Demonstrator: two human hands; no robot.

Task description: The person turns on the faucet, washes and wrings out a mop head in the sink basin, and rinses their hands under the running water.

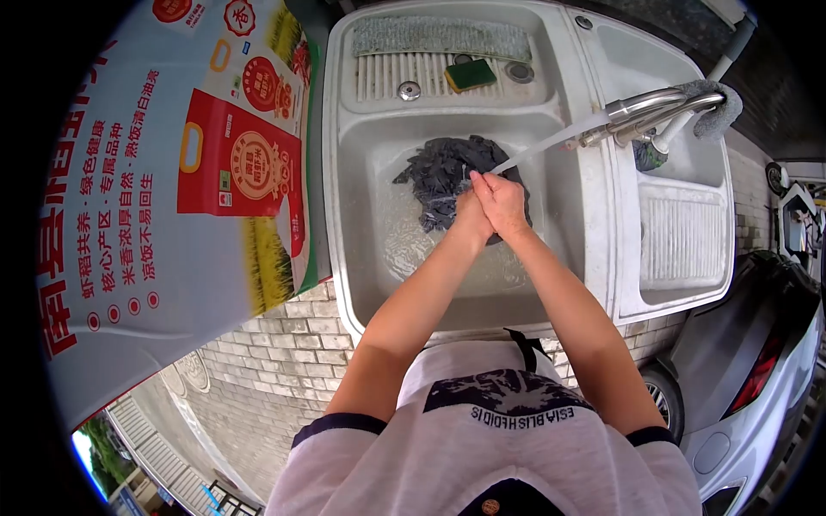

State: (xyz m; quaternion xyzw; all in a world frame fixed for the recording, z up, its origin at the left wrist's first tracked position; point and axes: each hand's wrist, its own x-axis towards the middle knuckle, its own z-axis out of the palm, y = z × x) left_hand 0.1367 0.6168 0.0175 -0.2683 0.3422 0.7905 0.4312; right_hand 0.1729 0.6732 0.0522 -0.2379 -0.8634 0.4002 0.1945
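A dark grey cloth [434, 176] lies bunched and wet in the basin of a white sink [559, 249], with shallow water around it. My left hand [470, 213] and my right hand [504, 205] are pressed together at the cloth, fingers closed on its folds. The right hand partly covers the left, and most fingertips are hidden. A stream of water [542, 148] falls from the metal faucet [624, 119] at the right onto the cloth beside my hands.
On the ribbed ledge behind the basin are a green-and-yellow sponge [471, 76] and a round metal drain piece [409, 90]. A second basin with a washboard [682, 241] adjoins at right. A printed banner [163, 172] stands left; a silver car [748, 387] is parked right.
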